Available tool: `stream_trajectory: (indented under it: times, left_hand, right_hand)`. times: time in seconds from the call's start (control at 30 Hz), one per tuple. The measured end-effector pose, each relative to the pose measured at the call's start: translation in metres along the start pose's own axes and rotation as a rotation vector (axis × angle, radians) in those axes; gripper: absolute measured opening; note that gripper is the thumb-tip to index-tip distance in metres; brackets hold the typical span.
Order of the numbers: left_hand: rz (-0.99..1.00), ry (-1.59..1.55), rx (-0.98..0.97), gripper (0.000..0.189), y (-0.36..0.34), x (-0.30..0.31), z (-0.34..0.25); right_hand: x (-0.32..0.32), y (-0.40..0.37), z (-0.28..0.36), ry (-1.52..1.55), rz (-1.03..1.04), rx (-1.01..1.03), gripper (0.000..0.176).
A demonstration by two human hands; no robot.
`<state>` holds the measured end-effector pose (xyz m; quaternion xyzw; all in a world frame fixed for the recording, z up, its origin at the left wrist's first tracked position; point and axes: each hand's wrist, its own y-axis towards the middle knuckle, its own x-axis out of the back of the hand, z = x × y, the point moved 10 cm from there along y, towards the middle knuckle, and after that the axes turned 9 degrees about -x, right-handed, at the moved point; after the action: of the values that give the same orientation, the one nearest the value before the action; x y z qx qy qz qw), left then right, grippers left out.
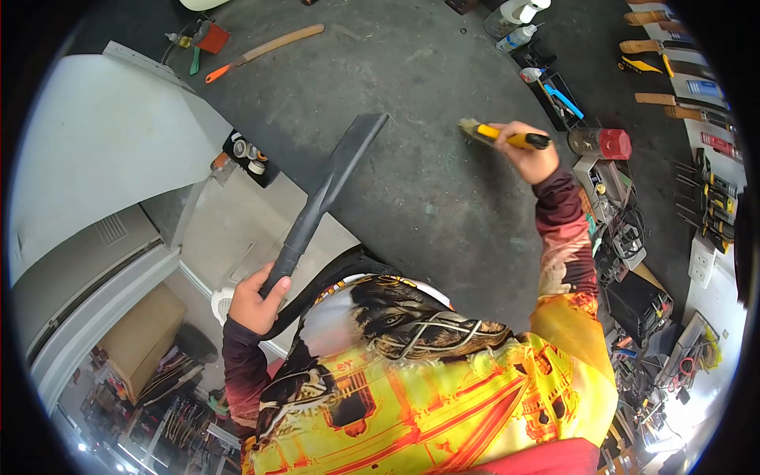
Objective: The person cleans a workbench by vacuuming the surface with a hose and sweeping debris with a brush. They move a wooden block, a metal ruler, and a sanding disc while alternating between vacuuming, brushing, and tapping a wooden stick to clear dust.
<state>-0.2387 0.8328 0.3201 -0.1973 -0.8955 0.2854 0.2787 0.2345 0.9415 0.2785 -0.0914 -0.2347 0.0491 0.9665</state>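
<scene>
My left hand (257, 301) is wrapped round the narrow end of a black vacuum crevice nozzle (321, 194), whose flat mouth reaches up over the dark workbench (412, 206). In my right hand (526, 154) is a paintbrush (499, 131) with a yellow and black handle. Its pale bristles point left, close over the bench top. A gap of bare bench lies between the brush and the nozzle's mouth.
A wooden-handled tool with an orange tip (269, 51) lies at the far left of the bench. Spray bottles (514, 20), a black tray (558, 99) and a red-lidded jar (609, 144) line the right side. Tools (657, 99) hang on the right wall.
</scene>
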Motion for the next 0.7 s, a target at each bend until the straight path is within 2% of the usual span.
stream_trajectory:
  times: [0.1,0.17,0.23,0.27,0.3,0.37,0.43,0.47,0.5,0.57,0.63,0.7]
  left_hand:
    - [-0.004,-0.004,0.010,0.045,0.001,0.000,0.001]
    - [-0.004,-0.001,-0.003,0.046,0.002,-0.001,0.000]
    - [-0.015,0.003,-0.025,0.046,0.006,0.000,-0.004]
    - [-0.013,0.013,-0.024,0.048,0.006,0.000,-0.005]
    - [-0.013,0.022,-0.022,0.049,0.005,0.001,-0.005]
    - [-0.026,0.011,-0.013,0.050,0.004,0.004,-0.004]
    - [-0.030,-0.003,0.012,0.051,-0.003,0.005,0.004]
    - [-0.033,-0.017,0.013,0.051,-0.004,0.004,0.010]
    - [-0.034,-0.031,0.010,0.052,-0.005,0.004,0.014]
    - [-0.027,-0.016,0.006,0.051,-0.004,0.004,0.008]
    - [-0.019,-0.016,0.005,0.049,-0.003,0.003,0.000]
    - [-0.023,-0.023,0.004,0.048,-0.002,0.004,0.003]
  right_hand:
    - [0.048,0.016,0.004,0.012,-0.119,0.157,0.007]
    - [0.071,0.056,-0.016,0.102,-0.199,0.209,0.006]
    - [0.065,0.086,-0.018,0.090,-0.286,0.159,0.006]
    - [0.055,0.090,-0.014,-0.029,-0.337,0.120,0.008]
    - [0.037,0.097,-0.019,-0.037,-0.259,0.141,0.012]
    - [0.004,0.077,0.004,-0.258,-0.231,0.138,0.016]
    - [-0.021,0.055,0.033,-0.225,-0.045,0.050,0.017]
    - [-0.022,0.051,0.038,-0.221,-0.049,0.155,0.016]
    - [-0.015,0.056,0.043,-0.222,-0.048,0.159,0.016]
    - [0.008,0.073,0.055,-0.233,-0.100,0.210,0.015]
    - [0.046,0.113,0.044,-0.099,-0.287,0.299,0.013]
    - [0.073,0.159,0.023,-0.236,-0.467,0.220,0.011]
